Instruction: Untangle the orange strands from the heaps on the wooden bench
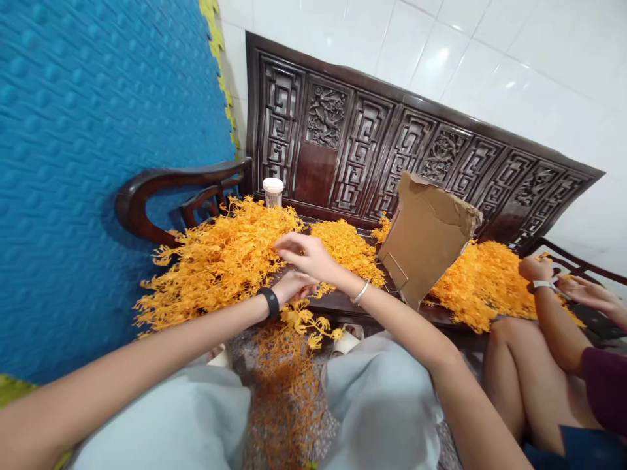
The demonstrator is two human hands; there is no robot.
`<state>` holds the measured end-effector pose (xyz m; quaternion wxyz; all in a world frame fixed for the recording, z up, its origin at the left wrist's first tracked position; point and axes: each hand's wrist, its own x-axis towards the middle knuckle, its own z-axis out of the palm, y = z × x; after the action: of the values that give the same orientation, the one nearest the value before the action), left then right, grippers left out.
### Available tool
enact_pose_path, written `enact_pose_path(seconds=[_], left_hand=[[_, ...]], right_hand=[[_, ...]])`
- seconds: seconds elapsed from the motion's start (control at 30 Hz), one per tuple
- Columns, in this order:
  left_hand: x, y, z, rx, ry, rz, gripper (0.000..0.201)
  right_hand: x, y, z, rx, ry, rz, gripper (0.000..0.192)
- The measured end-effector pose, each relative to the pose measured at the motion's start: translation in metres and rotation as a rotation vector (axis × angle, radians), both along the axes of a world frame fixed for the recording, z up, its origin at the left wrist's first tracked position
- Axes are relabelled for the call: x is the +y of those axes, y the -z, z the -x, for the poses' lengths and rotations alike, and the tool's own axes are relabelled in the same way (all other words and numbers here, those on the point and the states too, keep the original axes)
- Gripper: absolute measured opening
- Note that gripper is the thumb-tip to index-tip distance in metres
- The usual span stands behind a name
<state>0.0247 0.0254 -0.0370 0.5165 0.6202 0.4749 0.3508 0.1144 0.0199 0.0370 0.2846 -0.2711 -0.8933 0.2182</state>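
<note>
My left hand (292, 285), with a black band on the wrist, grips an orange plastic sprig (306, 322) that hangs over the bench edge. My right hand (306, 255), wearing a silver bracelet, reaches across it with fingers spread, touching the big heap of orange plastic sprigs (223, 261) on the left of the dark carved wooden bench (343, 143). A second heap (347, 248) lies just behind my right hand.
A torn cardboard piece (426, 235) stands propped mid-bench. Beyond it lies another orange heap (482, 281), where another person's hands (563, 281) work at the right. A white cup (273, 191) stands at the bench back. More sprigs (284, 391) lie on the floor between my knees. A blue padded wall (98, 130) is left.
</note>
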Motion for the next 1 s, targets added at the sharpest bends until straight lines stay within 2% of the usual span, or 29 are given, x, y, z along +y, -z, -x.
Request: enact_pose_path(seconds=[0.07, 0.1, 0.13, 0.27, 0.37, 0.53, 0.7, 1.0], left_hand=[[0.002, 0.001, 0.001, -0.023, 0.084, 0.049, 0.030], [0.003, 0.001, 0.001, -0.043, 0.117, 0.078, 0.031], [0.004, 0.000, 0.001, -0.063, 0.121, 0.099, 0.031], [0.006, -0.004, 0.003, -0.113, 0.069, 0.118, 0.029], [0.006, -0.004, 0.004, -0.100, 0.067, 0.126, 0.032], [0.007, 0.006, 0.005, -0.051, 0.050, 0.182, 0.035], [0.009, 0.013, 0.006, -0.043, 0.020, 0.202, 0.033], [0.017, 0.026, 0.006, -0.029, -0.001, 0.242, 0.032]], right_hand=[[0.017, 0.001, -0.021, -0.011, 0.173, 0.033, 0.022], [0.021, 0.003, -0.031, -0.057, 0.208, 0.062, 0.022], [0.024, 0.006, -0.040, -0.115, 0.211, 0.102, 0.023], [0.026, 0.012, -0.062, -0.280, 0.080, 0.218, 0.026], [0.027, 0.013, -0.065, -0.306, 0.103, 0.199, 0.019], [0.036, 0.016, -0.069, -0.348, 0.188, 0.177, 0.011], [0.042, 0.025, -0.074, -0.366, 0.137, 0.277, 0.015], [0.044, 0.042, -0.077, -0.356, 0.102, 0.345, 0.012]])
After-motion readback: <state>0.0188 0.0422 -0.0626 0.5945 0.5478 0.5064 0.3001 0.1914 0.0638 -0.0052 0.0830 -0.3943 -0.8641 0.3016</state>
